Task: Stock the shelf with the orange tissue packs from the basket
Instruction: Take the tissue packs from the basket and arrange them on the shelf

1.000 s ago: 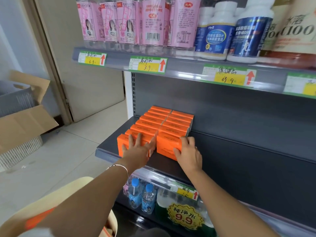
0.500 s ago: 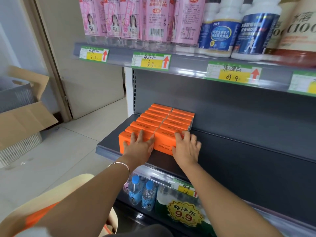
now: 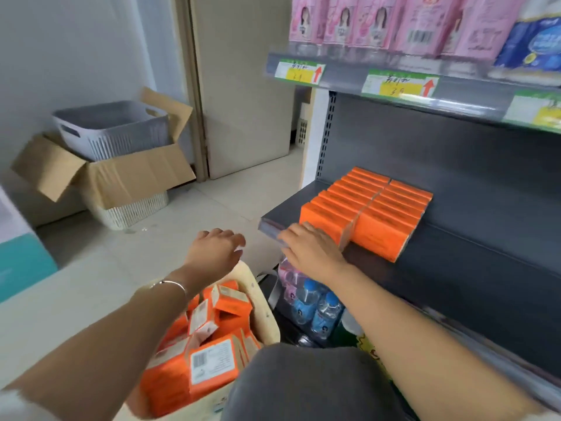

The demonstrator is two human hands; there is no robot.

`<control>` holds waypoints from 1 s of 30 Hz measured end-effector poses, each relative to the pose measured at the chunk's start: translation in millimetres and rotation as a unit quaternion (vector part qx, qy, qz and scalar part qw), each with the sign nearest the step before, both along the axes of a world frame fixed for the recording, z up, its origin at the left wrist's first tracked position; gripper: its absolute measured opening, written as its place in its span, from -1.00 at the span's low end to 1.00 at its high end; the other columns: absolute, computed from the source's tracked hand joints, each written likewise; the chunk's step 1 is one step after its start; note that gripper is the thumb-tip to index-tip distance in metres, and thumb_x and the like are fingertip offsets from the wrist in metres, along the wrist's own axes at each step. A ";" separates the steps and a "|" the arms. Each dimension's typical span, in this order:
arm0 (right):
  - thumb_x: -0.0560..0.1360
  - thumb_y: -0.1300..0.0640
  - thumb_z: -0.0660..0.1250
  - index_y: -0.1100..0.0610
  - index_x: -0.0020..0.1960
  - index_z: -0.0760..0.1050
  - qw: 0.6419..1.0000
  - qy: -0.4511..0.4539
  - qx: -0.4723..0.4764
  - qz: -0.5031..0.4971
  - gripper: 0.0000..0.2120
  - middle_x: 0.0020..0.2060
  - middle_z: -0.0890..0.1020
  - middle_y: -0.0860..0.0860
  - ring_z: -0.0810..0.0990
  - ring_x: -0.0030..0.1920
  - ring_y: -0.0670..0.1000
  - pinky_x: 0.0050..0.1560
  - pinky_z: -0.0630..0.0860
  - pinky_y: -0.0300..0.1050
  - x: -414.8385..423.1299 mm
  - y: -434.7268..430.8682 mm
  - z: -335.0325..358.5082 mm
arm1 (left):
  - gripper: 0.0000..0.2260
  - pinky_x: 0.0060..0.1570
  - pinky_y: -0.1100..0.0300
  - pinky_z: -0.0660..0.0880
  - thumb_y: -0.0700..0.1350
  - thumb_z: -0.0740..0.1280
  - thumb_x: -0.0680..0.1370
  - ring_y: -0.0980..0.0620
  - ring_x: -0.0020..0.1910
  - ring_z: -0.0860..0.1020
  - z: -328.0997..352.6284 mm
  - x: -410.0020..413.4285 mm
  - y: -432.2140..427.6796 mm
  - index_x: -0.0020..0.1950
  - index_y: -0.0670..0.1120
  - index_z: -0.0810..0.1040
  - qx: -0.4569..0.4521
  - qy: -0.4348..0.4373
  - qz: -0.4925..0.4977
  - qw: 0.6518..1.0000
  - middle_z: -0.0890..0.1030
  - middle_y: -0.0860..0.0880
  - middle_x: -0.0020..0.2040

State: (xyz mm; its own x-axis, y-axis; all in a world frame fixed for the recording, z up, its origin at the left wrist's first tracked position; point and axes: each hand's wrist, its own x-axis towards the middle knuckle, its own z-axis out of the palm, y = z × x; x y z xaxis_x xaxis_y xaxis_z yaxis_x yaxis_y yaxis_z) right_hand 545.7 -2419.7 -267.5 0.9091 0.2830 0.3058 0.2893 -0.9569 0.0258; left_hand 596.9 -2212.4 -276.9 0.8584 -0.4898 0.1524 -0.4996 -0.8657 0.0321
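From my remote seat, the view has swung left and down since half a second ago, so the beige basket (image 3: pixel 261 302) by the person's knee (image 3: pixel 303 384) is now in sight. It holds a loose heap of orange tissue packs (image 3: pixel 209 363), some on end, some tilted.

The left hand (image 3: pixel 214 250) has come off the stocked row, where it was pressing flat on the front packs. It now hangs in the air over the basket's far rim, fingers relaxed and slightly spread, holding nothing. A thin bracelet (image 3: pixel 170 284) sits on that wrist.

The right hand (image 3: pixel 312 250) has slid off the front packs too. It rests on the front lip of the dark grey shelf (image 3: pixel 455 268), fingers fairly straight and pointing left along the edge, gripping nothing. It lies just before the front pack of the left column; I cannot tell whether it touches that pack.

The stocked packs (image 3: pixel 367 212) stand in two tight columns at the shelf's left end, as before.

Below the shelf stand water bottles (image 3: pixel 315 308). The shelf above carries pink packages (image 3: pixel 364 22) and yellow-green price labels (image 3: pixel 399 83). By the wall sits an open cardboard box (image 3: pixel 127 177) with a grey bin (image 3: pixel 112 129) in it.
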 end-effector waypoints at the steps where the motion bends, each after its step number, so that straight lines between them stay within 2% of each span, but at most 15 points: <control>1: 0.53 0.11 0.23 0.15 0.11 0.52 1.000 0.021 -0.010 0.017 -0.78 0.02 0.57 0.11 0.52 0.10 0.20 0.02 0.52 0.11 4.0 15.0 -5.8 | -0.74 0.19 0.12 0.30 0.03 0.14 0.60 -0.01 0.27 0.43 -9.1 -1.6 20.2 0.27 0.08 0.45 0.006 0.010 0.024 1.000 0.53 0.06 0.23; 6: 0.56 0.09 0.17 0.06 0.26 0.44 0.990 0.131 -0.020 0.044 -0.72 0.19 0.52 0.05 0.44 0.24 0.12 0.17 0.44 0.06 21.3 66.5 -41.6 | -0.75 0.22 0.12 0.31 0.02 0.16 0.59 0.03 0.26 0.43 -56.3 -3.6 89.2 0.25 0.10 0.46 0.015 0.077 0.105 0.991 0.54 0.10 0.20; 12: 0.57 0.08 0.17 0.04 0.32 0.38 0.973 0.222 -0.049 0.034 -0.67 0.20 0.51 0.07 0.48 0.21 0.17 0.07 0.48 0.07 41.3 86.2 -79.7 | -0.74 0.21 0.09 0.37 0.01 0.17 0.57 -0.01 0.24 0.46 -103.2 2.5 101.0 0.23 0.09 0.48 0.001 0.133 0.126 0.983 0.56 0.05 0.19; 17: 0.56 0.06 0.19 0.05 0.38 0.32 0.946 0.319 -0.043 0.019 -0.61 0.22 0.47 0.12 0.46 0.24 0.20 0.09 0.49 0.08 67.0 88.7 -119.3 | -0.70 0.23 0.08 0.34 -0.02 0.19 0.56 -0.02 0.29 0.43 -151.9 11.8 87.8 0.29 0.09 0.44 -0.007 0.210 0.138 0.968 0.50 0.04 0.28; 21: 0.57 0.04 0.20 0.06 0.41 0.29 0.933 0.360 -0.015 -0.003 -0.58 0.23 0.45 0.14 0.41 0.25 0.19 0.12 0.46 0.09 87.8 90.1 -158.2 | -0.61 0.31 0.03 0.29 0.00 0.20 0.57 -0.05 0.37 0.35 -187.3 24.1 74.4 0.41 0.05 0.33 0.020 0.257 0.149 0.955 0.40 0.00 0.38; 24: 0.56 0.03 0.21 0.06 0.38 0.29 0.922 0.387 -0.008 -0.023 -0.59 0.20 0.45 0.13 0.43 0.23 0.19 0.12 0.47 0.09 103.7 93.2 -186.1 | -0.52 0.29 -0.02 0.32 0.09 0.25 0.54 -0.09 0.38 0.31 -215.4 31.3 64.1 0.42 0.01 0.28 0.030 0.292 0.176 0.940 0.33 -0.04 0.41; 27: 0.54 0.04 0.24 0.08 0.37 0.29 0.918 0.396 -0.001 -0.032 -0.58 0.19 0.43 0.11 0.44 0.21 0.18 0.08 0.48 0.08 117.5 98.3 -207.3 | -0.30 0.28 -0.05 0.33 0.22 0.33 0.45 -0.11 0.43 0.23 -239.9 36.1 53.3 0.47 -0.01 0.16 -0.001 0.320 0.210 0.924 0.23 -0.06 0.46; 30: 0.50 0.05 0.29 0.04 0.42 0.25 0.918 0.395 0.018 -0.040 -0.49 0.20 0.43 0.09 0.48 0.18 0.17 0.08 0.50 0.09 127.3 104.1 -229.5 | -0.13 0.27 -0.06 0.34 0.27 0.41 0.35 -0.11 0.44 0.20 -256.1 43.8 46.2 0.49 -0.02 0.06 -0.026 0.326 0.239 0.914 0.19 -0.05 0.46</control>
